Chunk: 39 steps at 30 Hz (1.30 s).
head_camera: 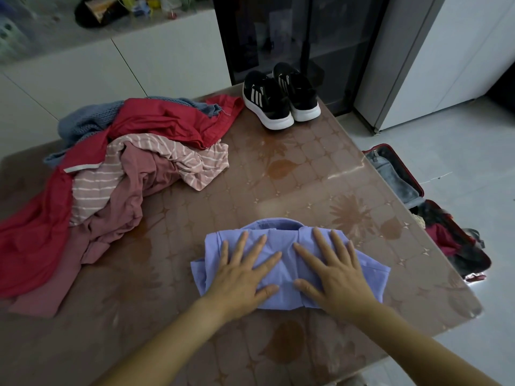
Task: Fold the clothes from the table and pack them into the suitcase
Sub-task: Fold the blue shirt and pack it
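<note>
A folded lilac shirt (284, 274) lies on the brown patterned table (306, 174), collar pointing away from me. My left hand (242, 277) presses flat on its left half, fingers spread. My right hand (334, 271) presses flat on its right half, fingers spread too. A heap of unfolded clothes fills the table's left side: a red garment (172, 121), a pink striped top (167, 154), a dusty pink piece (133, 196) and a blue knit (86, 118). On the floor to the right, an open red suitcase (423, 190) holds dark and red clothes.
A pair of black sneakers (278, 98) with white soles stands at the table's far edge. Behind it is a dark glass cabinet (292, 37). A white cabinet (446, 65) stands at the right, and a cluttered white counter (111, 26) runs along the back left.
</note>
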Each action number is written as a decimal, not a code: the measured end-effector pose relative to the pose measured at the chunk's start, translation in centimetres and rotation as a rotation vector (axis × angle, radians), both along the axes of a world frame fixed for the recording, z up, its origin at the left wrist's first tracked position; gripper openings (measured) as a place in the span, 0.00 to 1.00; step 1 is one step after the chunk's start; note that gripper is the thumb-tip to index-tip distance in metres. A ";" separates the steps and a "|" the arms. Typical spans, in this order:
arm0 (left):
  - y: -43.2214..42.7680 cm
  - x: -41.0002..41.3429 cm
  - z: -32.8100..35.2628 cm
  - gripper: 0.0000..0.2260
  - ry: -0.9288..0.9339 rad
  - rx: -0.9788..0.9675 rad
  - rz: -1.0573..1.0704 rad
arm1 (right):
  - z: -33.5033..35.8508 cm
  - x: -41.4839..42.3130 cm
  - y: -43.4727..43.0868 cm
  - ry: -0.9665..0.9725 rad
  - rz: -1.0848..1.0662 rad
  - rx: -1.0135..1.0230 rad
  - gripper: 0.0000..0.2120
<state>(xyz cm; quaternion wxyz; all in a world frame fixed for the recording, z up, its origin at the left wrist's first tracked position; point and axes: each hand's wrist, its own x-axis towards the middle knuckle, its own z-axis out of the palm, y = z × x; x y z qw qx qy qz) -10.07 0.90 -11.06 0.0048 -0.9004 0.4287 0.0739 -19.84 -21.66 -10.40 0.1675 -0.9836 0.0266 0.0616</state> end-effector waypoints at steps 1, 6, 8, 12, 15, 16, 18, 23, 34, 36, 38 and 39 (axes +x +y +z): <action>-0.1 0.0 -0.7 0.28 -0.011 0.030 0.015 | -0.8 0.0 0.0 0.019 0.008 -0.021 0.32; -0.6 0.4 -1.7 0.28 0.046 0.089 0.081 | -2.2 0.7 -0.2 0.118 0.035 -0.092 0.32; -0.6 0.5 -1.9 0.28 0.055 0.094 0.085 | -2.2 0.9 -0.2 0.124 0.024 -0.094 0.32; -0.5 0.8 -1.7 0.28 0.100 0.067 0.088 | -2.2 1.1 -0.2 0.126 0.013 -0.071 0.32; 0.2 0.7 -1.3 0.29 0.108 -0.045 0.148 | -1.9 0.8 -0.6 0.059 -0.001 -0.024 0.32; 0.7 0.5 -1.0 0.28 0.092 -0.082 0.195 | -1.6 0.6 -0.9 0.038 -0.039 -0.004 0.32; 1.6 0.0 -0.2 0.29 0.077 -0.170 0.335 | -1.6 -0.4 -1.7 0.003 -0.199 0.026 0.33; 3.3 -1.0 1.1 0.40 0.249 -0.469 0.866 | -0.2 -3.0 -2.8 0.077 -0.687 0.149 0.45; 0.0 1.0 0.9 0.44 0.533 -0.751 0.833 | 1.1 1.1 1.1 0.037 -0.645 0.498 0.40; -0.4 1.1 0.9 0.39 0.507 -0.696 0.781 | 0.5 1.8 1.4 0.044 -0.607 0.520 0.35; -0.4 0.7 0.6 0.33 0.493 -0.655 0.733 | -0.4 2.2 1.6 0.017 -0.571 0.552 0.29; -0.3 0.4 0.5 0.29 0.494 -0.662 0.708 | -0.8 2.2 1.7 -0.015 -0.558 0.577 0.27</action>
